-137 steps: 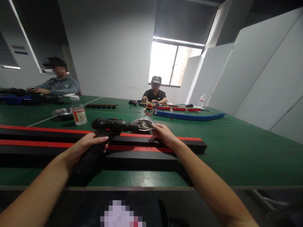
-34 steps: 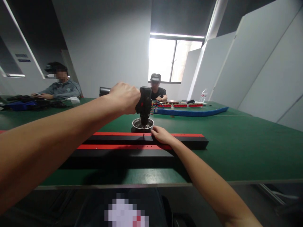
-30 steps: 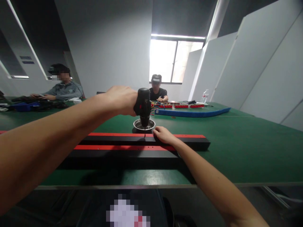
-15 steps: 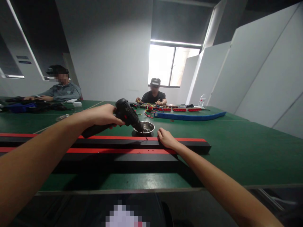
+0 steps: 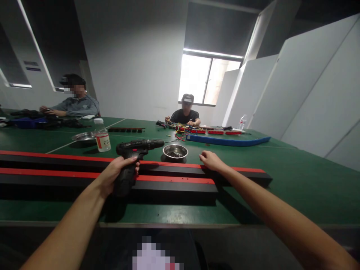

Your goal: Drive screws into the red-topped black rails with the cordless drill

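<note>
My left hand (image 5: 119, 170) is closed round the grip of a black cordless drill (image 5: 135, 150), held upright with its barrel level and pointing right, above the near black-and-red rail (image 5: 174, 183). My right hand (image 5: 211, 160) rests on the far black-and-red rail (image 5: 247, 173), fingers curled loosely on its top, holding nothing I can see. A small metal bowl (image 5: 175, 151) of dark screws sits just behind the far rail, between my hands.
A plastic bottle with a red label (image 5: 101, 139) and a metal plate (image 5: 83, 136) stand at back left. A long blue strip (image 5: 225, 141) and wired red parts lie further back. Two other people sit at the green table (image 5: 295, 180).
My left hand has swung the drill from bit-down on the far rail back to level and drawn it toward me. My right hand has slid a little right along the far rail.
</note>
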Tool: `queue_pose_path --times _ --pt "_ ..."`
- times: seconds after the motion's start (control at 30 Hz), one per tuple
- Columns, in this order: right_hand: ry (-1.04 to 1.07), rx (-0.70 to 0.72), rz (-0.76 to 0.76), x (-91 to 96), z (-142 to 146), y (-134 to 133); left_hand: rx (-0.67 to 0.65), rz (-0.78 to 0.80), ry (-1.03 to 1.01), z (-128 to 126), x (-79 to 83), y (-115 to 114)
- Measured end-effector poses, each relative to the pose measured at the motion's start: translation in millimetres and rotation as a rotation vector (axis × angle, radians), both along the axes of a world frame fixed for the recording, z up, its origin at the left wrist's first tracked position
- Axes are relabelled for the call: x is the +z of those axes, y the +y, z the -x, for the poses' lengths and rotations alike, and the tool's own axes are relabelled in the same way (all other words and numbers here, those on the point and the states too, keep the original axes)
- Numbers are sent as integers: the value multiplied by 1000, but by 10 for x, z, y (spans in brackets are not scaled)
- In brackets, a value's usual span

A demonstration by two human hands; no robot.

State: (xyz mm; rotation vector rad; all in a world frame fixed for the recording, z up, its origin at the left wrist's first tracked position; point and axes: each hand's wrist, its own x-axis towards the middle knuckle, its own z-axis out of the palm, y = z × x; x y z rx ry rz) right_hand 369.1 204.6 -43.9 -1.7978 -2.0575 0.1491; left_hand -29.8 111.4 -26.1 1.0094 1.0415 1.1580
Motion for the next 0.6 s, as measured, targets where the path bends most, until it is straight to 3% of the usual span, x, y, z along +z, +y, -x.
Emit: queue_pose_path --times 0.13,0.27,0.4,0.47,0.6 --pt "-3 71 -39 119 544 328 82 11 -61 -27 -7 -30" --pt "-128 25 -1 110 995 633 129 33 -88 -18 -6 -41" --pt "-125 -114 24 68 1207 797 134 14 -109 -14 -38 -34" --pt "-136 -83 37 53 1281 834 127 10 -103 -26 -45 -38" --pt "-176 38 214 23 1440 884 138 7 -83 -61 -37 -53"
